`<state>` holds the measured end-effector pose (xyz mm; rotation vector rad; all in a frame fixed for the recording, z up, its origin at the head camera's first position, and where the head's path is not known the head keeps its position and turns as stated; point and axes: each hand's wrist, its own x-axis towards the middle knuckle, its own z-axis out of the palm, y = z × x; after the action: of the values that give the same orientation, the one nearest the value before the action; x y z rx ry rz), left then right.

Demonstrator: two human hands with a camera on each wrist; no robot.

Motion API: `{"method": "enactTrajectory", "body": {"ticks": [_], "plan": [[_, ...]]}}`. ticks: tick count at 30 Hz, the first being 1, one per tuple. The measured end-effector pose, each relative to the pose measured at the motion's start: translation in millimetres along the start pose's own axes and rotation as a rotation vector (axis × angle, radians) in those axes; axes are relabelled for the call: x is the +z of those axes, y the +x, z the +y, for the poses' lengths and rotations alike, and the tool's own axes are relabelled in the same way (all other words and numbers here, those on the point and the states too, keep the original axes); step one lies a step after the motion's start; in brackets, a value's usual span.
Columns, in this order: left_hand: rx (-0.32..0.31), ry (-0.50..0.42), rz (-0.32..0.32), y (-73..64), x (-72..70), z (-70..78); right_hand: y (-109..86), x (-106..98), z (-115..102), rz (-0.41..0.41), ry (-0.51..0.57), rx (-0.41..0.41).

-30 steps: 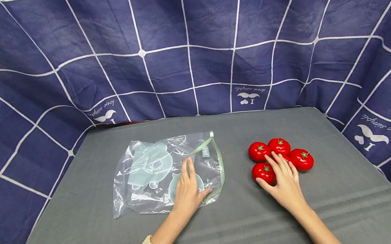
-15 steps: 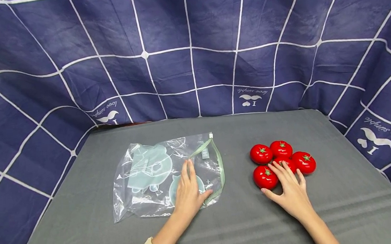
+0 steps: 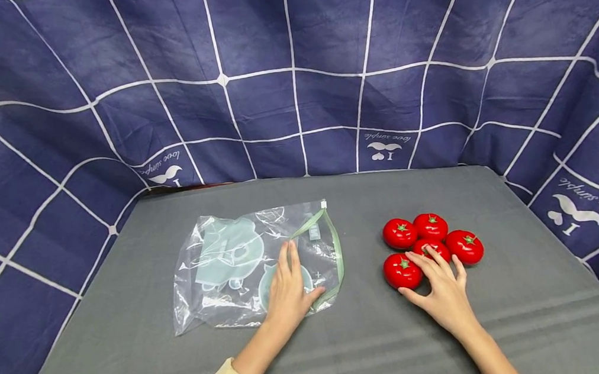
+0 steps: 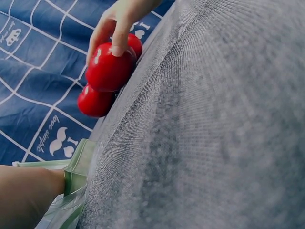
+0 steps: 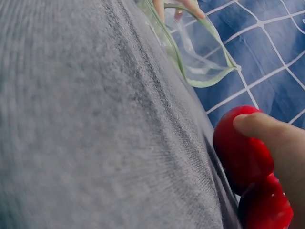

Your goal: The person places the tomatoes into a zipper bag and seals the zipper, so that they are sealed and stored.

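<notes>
Here's your left hand point(image 3: 287, 289), laid across the right end of the clear bag point(image 3: 233, 258), fingers long and thumb spread wide from them; it touches the bag at its green rim point(image 3: 339, 255), pinching nothing that I can see. And the mouth gapes, its white slider point(image 3: 324, 204) at the bag's far right corner!

Over to the right of the bag, well apart from it, your right hand point(image 3: 442, 293) has the front tomato point(image 3: 401, 274), thumb pressed on its side, fingers bent over the top, parted just to its width. Four other tomatoes point(image 3: 400, 233) bunch up there too, all to the right of the bag. Grey cloth point(image 3: 367, 347) runs beneath the bag; beyond it hangs your blue checked curtain point(image 3: 329, 101).
</notes>
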<state>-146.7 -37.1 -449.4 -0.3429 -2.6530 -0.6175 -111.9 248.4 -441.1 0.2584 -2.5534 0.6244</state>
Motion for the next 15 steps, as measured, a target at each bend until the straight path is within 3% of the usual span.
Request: {"method": "enactTrajectory", "body": {"ticks": [4, 8, 15], "plan": [[-0.01, 0.004, 0.001, 0.6, 0.5, 0.3, 2.8, -0.1, -4.3, 0.08, 0.075, -0.029], [-0.004, 0.006, 0.014, -0.6, 1.3, -0.2, 3.1, -1.2, -18.0, 0.155, 0.226, -0.042], [-0.007, 0.015, 0.002, -0.4, 1.6, 0.2, 10.6, 8.5, -50.5, 0.099, 0.497, 0.156]]}}
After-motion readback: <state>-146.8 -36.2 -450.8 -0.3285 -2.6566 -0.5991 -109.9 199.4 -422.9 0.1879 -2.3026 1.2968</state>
